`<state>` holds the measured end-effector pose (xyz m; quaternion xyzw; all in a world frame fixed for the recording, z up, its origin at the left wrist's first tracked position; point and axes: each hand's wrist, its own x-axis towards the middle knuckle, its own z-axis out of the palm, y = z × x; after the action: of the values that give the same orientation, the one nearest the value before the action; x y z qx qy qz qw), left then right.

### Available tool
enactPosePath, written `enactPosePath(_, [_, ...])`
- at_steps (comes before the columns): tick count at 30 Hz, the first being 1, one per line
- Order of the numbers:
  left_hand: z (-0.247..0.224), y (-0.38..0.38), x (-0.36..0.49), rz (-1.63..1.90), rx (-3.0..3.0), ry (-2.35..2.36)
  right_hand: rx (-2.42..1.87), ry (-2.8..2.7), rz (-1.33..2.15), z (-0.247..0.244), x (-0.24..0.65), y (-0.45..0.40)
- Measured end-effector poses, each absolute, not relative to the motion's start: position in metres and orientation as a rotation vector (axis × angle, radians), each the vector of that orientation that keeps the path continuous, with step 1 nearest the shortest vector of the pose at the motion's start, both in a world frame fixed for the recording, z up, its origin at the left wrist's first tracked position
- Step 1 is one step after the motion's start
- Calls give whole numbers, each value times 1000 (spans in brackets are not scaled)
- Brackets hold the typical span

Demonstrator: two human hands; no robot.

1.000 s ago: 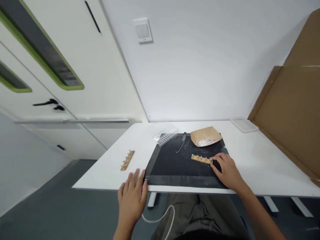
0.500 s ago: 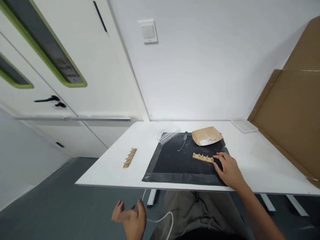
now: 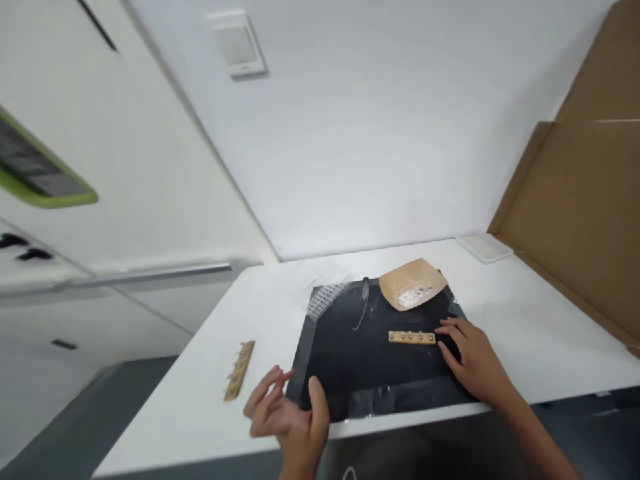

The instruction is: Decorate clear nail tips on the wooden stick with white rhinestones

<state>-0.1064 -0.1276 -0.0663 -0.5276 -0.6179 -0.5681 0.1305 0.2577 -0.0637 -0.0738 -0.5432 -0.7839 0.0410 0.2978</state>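
Note:
A short wooden strip [image 3: 412, 338] with a row of metal screws or pegs lies on the black mat [image 3: 370, 360]. My right hand [image 3: 470, 357] rests on the mat at the strip's right end, thumb and fingers apart around that end; whether the fingertips touch it I cannot tell. My left hand [image 3: 293, 417] is raised palm up over the table's front edge, fingers spread and slightly curled, holding nothing. Left of it, a second wooden strip [image 3: 239, 371] with similar metal pegs lies on the white tabletop.
A brown paper tray [image 3: 390, 287] with small white pieces stands at the mat's back. Beside it lie a dark-handled tool with a thin curved shaft [image 3: 365, 290] and a clear bag with a slotted grey piece [image 3: 325, 300]. A clear plastic lid or tray [image 3: 484, 248] and cardboard [image 3: 575, 220] are at right.
My left hand has risen from below the table's front edge to over it. The view has tilted and shifted. My right hand stays by the strip's right end.

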Motion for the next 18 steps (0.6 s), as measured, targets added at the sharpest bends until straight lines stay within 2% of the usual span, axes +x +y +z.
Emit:
enactPosePath(3, [-50, -100, -87, -1722, -1730, -1626, -1459, -2041, 140, -72, 254, -66])
enactPosePath(8, [-56, -85, -87, -1521, -1886, -1773, -1469, -2022, 165, -65, 250, -65])
enactPosePath(13, [-66, -78, -95, -1491, -1809, -1929, -1491, -2028, 196, -59, 249, -63])
enactPosePath(18, [-69, -70, -94, -1318, -1791, -1940, -1434, -2066, 183, -66, 253, -58])
